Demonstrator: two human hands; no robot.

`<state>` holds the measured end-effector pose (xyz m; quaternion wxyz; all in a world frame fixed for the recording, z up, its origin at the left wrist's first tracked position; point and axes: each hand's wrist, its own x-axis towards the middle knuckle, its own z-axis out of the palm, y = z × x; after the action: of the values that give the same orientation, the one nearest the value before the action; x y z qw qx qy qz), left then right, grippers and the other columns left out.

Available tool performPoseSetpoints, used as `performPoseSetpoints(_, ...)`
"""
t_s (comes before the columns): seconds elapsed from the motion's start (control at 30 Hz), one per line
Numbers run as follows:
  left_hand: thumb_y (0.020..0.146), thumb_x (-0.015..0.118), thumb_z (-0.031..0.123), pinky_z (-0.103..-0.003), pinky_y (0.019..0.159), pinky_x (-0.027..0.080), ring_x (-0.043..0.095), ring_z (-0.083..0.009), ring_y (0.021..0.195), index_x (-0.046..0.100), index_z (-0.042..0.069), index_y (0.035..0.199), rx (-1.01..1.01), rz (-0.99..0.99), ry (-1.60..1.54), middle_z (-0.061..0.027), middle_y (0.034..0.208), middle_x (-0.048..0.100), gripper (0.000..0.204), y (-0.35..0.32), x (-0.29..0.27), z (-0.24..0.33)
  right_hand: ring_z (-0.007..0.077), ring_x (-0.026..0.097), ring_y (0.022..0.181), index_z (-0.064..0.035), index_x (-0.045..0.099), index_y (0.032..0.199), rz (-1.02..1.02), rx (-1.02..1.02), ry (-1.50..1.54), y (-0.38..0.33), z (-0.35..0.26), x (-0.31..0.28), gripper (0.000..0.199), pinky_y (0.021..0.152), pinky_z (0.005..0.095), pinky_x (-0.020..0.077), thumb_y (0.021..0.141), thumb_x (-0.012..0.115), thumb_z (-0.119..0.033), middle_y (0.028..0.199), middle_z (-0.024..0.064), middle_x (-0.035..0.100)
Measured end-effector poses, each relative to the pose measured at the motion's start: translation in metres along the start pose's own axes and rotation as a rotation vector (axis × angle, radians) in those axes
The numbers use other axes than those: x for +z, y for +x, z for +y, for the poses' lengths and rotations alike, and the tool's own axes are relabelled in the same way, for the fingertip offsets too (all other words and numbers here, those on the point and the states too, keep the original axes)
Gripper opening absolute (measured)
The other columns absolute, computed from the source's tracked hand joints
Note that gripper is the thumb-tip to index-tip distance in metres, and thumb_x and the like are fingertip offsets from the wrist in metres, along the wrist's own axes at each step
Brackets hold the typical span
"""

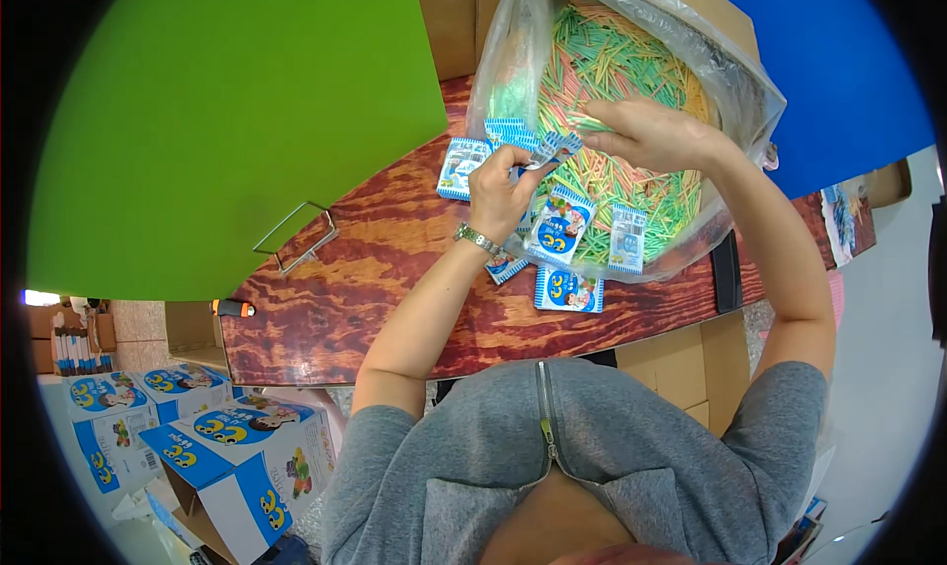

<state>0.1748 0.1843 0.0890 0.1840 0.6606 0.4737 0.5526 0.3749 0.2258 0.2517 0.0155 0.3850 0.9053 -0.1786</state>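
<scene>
My left hand [500,192], with a metal watch at its wrist, pinches a small blue-and-white packet [557,149]. My right hand [659,136] hovers over the candy at the packet's right. Its fingers stretch leftward with the thumb apart, and nothing shows plainly held between them. Beneath both hands is a large clear plastic bag [745,102] full of thin green, pink, orange and yellow stick candies [631,52]. Two similar packets, one printed [560,225] and one paler [627,238], lie on the candies at the near edge.
More packets [464,168] lie on the red wood-patterned table [385,230], left of the bag. A green panel [237,121] and blue panel [838,72] flank it. A wire stand [301,238] and orange-black tool [234,309] sit left. Printed cartons [242,437] stand lower left.
</scene>
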Motion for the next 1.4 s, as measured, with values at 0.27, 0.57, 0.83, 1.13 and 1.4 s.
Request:
performPoseSetpoints(0.27,0.076,0.079,0.013,-0.031,0.053,0.047,0.061,-0.0178,0.061,0.061,0.003,0.082,-0.018,0.022,0.023,-0.0071,0.071,0.064,0.021,-0.003,-0.005,-0.003,0.0424,0.06,0.075,0.0024,0.052,0.094,-0.126,-0.056,-0.157,0.016,-0.011,-0.002,0.031,0.069,0.0516,0.0439,0.095,0.057,-0.028,0.073,0.0225,0.059)
performPoseSetpoints(0.57,0.073,0.073,0.003,-0.036,0.058,0.05,0.063,-0.0269,0.068,0.062,0.003,0.083,0.2,0.033,0.069,-0.0105,0.076,0.064,0.015,0.0,-0.018,-0.001,0.0313,0.066,0.065,0.0018,0.053,0.095,-0.544,0.103,-0.077,0.031,-0.029,-0.025,0.035,0.061,0.0432,0.0495,0.098,0.053,-0.033,0.07,0.0161,0.063)
performPoseSetpoints(0.83,0.07,0.077,0.004,-0.034,0.057,0.05,0.063,-0.0245,0.068,0.065,0.002,0.09,0.259,0.037,0.054,-0.0101,0.079,0.066,0.023,-0.001,-0.024,0.004,0.0269,0.067,0.061,0.0013,0.053,0.095,-0.542,0.047,-0.092,0.033,-0.037,-0.034,0.036,0.057,0.0403,0.0499,0.098,0.052,-0.034,0.067,0.0141,0.063)
performPoseSetpoints(1.13,0.069,0.084,0.01,-0.031,0.055,0.049,0.062,-0.0213,0.064,0.065,0.002,0.094,0.355,0.085,0.08,-0.0098,0.075,0.064,0.032,0.0,-0.023,0.001,0.0293,0.068,0.065,0.0028,0.058,0.093,-0.564,0.032,-0.168,0.038,-0.038,-0.031,0.034,0.062,0.0418,0.0517,0.094,0.058,-0.032,0.07,0.015,0.066)
performPoseSetpoints(1.4,0.07,0.082,0.007,-0.032,0.057,0.049,0.063,-0.0236,0.067,0.066,0.002,0.095,0.462,0.062,0.154,-0.0102,0.077,0.065,0.03,0.003,-0.02,0.005,0.0364,0.067,0.081,0.0059,0.063,0.092,-0.633,0.067,-0.507,0.056,-0.052,-0.023,0.035,0.071,0.0432,0.0526,0.087,0.067,-0.029,0.079,0.021,0.067)
